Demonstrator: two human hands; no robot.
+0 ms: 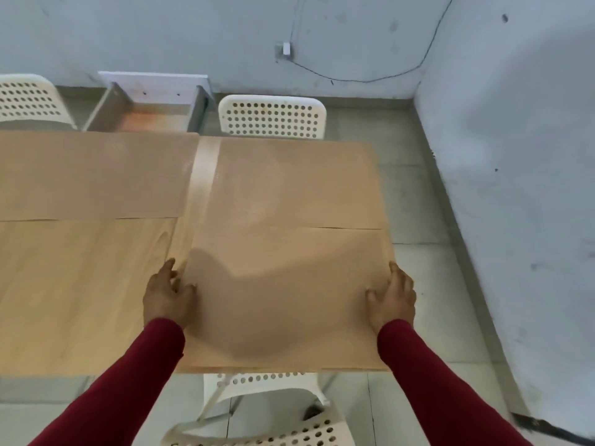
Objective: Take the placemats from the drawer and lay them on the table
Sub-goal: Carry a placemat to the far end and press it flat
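- on the light wooden table [80, 300], three thin tan rectangular placemats lie flat: a near right placemat [289, 294], a far right placemat [289, 185] and a far left placemat [90, 175].
- near right placemat: its far edge meets or slightly overlaps the far right placemat; its near edge runs along the table's near edge.
- left hand [169, 294]: fingers straight and slightly spread, palm down, resting on the left edge of the near right placemat, partly on the bare table; nothing gripped.
- right hand [394, 296]: fingers straight and spread, pressing flat on the right edge of the same placemat at the table's right side; nothing gripped.
- both arms wear dark red long sleeves [428, 375].
- a pale strip of bare table shows between the far left and far right placemats.
- beyond the table's far edge: an open grey drawer [151, 114] with a reddish base, pulled out toward the wall.
- white perforated plastic chairs: one at far centre [273, 119], one at far left [29, 99], one below the near edge [264, 384].
- grey tiled floor [418, 204]; pale wall with a thin black cable [370, 79].
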